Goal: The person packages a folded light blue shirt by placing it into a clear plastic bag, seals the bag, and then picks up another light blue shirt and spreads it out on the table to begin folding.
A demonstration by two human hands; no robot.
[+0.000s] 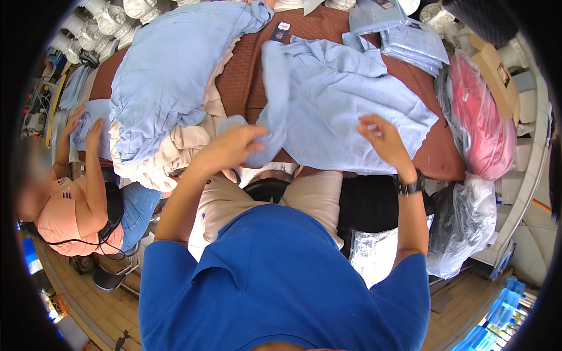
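Head view: light-blue garment (345,99) spread on brown cloth (442,153), centre-right. Gathered in left hand (237,145): blurred left part. Over near-right area: right hand (383,139), half-curled, fingers parted; can't tell if touching. Far right: bagged blue garments (413,45). To left: blue fabric heap (170,70) on beige cloth (187,143).

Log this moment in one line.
left hand: at blurred fold of light-blue garment | right hand: over garment, fingers curled, apparently empty | garment: rumpled on brown cover
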